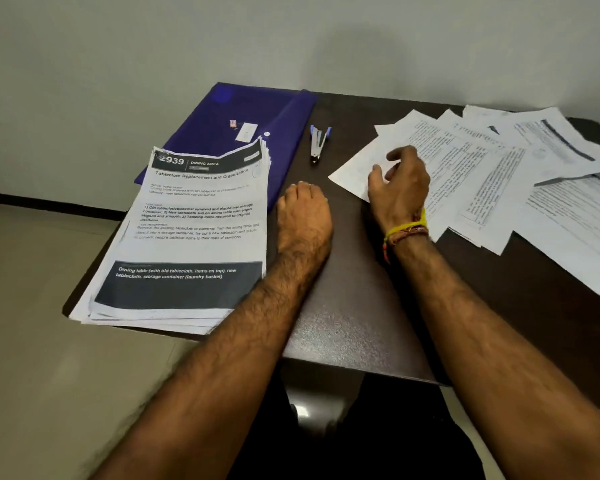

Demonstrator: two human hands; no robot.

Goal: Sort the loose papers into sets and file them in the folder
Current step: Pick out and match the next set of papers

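Both forearms reach up from the near edge, and my right hand point(397, 183) is the nearer one to the loose papers point(482, 174). Its fingers point(400, 154) are loosely curled and apart, hovering over the near-left corner of the closest sheet; I cannot tell whether they touch it. From those fingers the fan of papers runs away to the right and slightly farther off, long edges slanting up toward the far right. They are thin white printed sheets, overlapping and uneven, likely to slide on each other.

My left hand point(303, 211) rests knuckles up on the bench point(354, 313), fingers curled under and holding nothing. Just to its left lies the stack point(194, 233), squared and thick, with its far end on the folder point(229, 116), a smooth dark blue plastic one. Beyond those fingers sits a small metal stapler point(318, 143). The bench is dark and faintly speckled.
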